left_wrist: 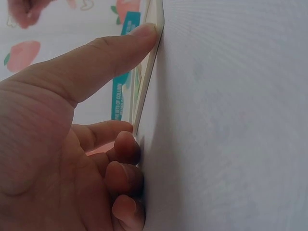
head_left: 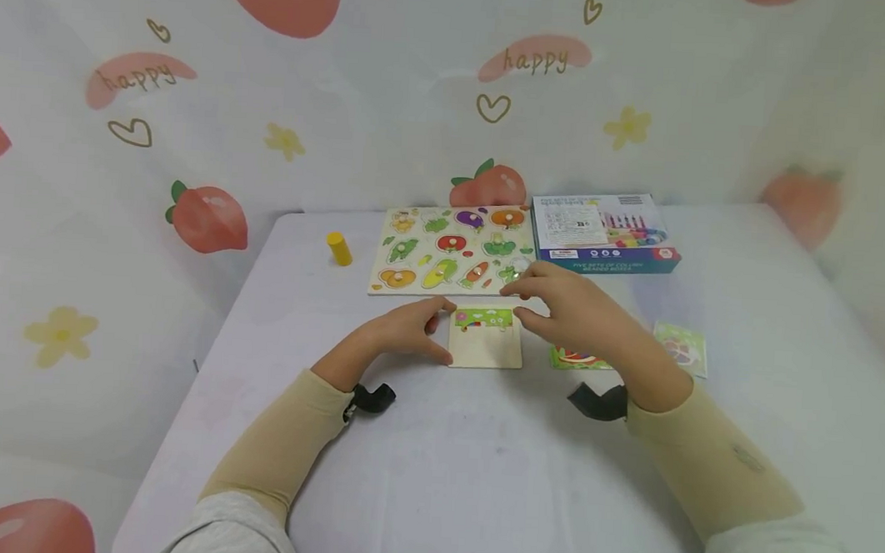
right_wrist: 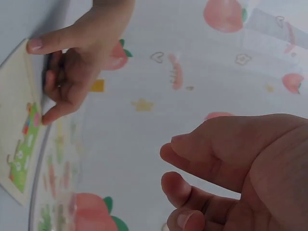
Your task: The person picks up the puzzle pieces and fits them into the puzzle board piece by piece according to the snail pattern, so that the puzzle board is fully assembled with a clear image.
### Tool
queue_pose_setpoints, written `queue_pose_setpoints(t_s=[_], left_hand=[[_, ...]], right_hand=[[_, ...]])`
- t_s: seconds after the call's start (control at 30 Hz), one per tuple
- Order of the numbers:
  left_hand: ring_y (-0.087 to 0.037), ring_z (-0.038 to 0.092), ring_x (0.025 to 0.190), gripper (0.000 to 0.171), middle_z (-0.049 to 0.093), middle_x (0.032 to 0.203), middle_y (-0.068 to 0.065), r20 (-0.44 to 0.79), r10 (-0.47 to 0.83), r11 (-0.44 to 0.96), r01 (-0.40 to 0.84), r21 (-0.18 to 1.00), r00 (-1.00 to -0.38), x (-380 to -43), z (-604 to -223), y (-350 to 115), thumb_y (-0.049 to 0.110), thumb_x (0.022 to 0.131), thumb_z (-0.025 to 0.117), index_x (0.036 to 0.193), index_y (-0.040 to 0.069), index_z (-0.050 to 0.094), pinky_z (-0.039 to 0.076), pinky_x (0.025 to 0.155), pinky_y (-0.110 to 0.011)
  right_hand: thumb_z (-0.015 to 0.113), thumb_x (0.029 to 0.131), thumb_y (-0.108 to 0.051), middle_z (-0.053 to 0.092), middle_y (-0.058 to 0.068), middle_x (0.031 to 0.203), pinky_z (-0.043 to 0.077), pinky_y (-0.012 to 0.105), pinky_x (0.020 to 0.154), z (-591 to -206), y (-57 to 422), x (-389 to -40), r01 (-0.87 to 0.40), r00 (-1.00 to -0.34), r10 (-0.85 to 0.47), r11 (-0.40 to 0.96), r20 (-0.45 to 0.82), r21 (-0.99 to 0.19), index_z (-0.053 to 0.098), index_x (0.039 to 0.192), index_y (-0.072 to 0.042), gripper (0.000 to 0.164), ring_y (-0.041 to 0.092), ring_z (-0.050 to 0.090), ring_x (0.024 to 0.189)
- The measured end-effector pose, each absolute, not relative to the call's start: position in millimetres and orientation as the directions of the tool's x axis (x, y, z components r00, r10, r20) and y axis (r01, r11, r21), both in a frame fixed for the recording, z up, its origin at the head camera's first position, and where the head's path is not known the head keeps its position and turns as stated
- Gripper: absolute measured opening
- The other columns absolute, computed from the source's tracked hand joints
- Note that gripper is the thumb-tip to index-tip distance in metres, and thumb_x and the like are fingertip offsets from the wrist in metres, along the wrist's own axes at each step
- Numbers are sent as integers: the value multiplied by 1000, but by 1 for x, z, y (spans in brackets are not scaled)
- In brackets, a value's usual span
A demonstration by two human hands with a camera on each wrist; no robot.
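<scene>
A small square wooden puzzle board (head_left: 484, 348) lies on the table, with a green printed strip (head_left: 484, 317) along its far part and bare wood nearer me. My left hand (head_left: 407, 326) holds the board's left edge, thumb at the near corner and index finger at the far corner. In the left wrist view, the thumb (left_wrist: 113, 57) presses on the rim while the other fingers curl beside it. Over the board's right side hovers my right hand (head_left: 572, 304), thumb and fingers loosely bent and apart; the right wrist view shows nothing between them.
Behind stands a vegetable peg puzzle (head_left: 444, 251), with a boxed bead set (head_left: 602, 235) to its right. A yellow cylinder (head_left: 340, 248) is at the back left. Printed pieces (head_left: 577, 359) lie under my right hand, and another picture piece (head_left: 682, 349) farther right.
</scene>
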State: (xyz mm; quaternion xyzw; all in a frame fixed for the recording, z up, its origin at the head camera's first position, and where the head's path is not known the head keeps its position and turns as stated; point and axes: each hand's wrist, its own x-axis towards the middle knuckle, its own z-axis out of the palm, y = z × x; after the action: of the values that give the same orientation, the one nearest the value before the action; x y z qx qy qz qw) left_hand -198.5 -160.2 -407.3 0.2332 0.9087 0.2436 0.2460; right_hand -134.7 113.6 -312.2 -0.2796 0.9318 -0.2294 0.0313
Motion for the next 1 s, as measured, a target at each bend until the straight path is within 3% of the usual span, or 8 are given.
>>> queue_pose_setpoints(t_s=[0.23,0.4,0.7,1.0], left_hand=[[-16,44,75,86,47,87,-4,-346,537,783,302,544,-769,-198,-408,-154,49,65,83,137,23,42,33,63,-29],[-15,44,76,85,47,88,-5,-349,534,787,302,538,-770,-196,-405,-154,46,66,83,137,22,42,33,64,-29],[-16,44,76,86,47,88,-4,-350,519,795,290,533,-780,-195,-405,-160,47,66,83,137,23,42,33,64,-29],[-16,44,76,86,47,87,-5,-343,529,784,292,548,-776,-197,-409,-160,47,65,84,136,22,42,33,64,-30]], right_hand=[[65,88,-21,54,-6,97,43,29,64,-301,127,-125,-578,-808,-548,668,215,-470,65,117,-21,28,10,45,74],[65,89,-19,54,-10,100,44,29,64,-295,129,-117,-613,-785,-548,617,290,-494,65,116,-23,28,8,46,78],[67,87,-16,50,-14,92,39,22,57,-291,136,-104,-658,-752,-522,567,402,-495,65,116,-25,31,6,42,69],[71,85,-17,51,-14,96,38,23,56,-294,150,-101,-624,-781,-510,619,361,-477,63,120,-23,37,7,42,70]])
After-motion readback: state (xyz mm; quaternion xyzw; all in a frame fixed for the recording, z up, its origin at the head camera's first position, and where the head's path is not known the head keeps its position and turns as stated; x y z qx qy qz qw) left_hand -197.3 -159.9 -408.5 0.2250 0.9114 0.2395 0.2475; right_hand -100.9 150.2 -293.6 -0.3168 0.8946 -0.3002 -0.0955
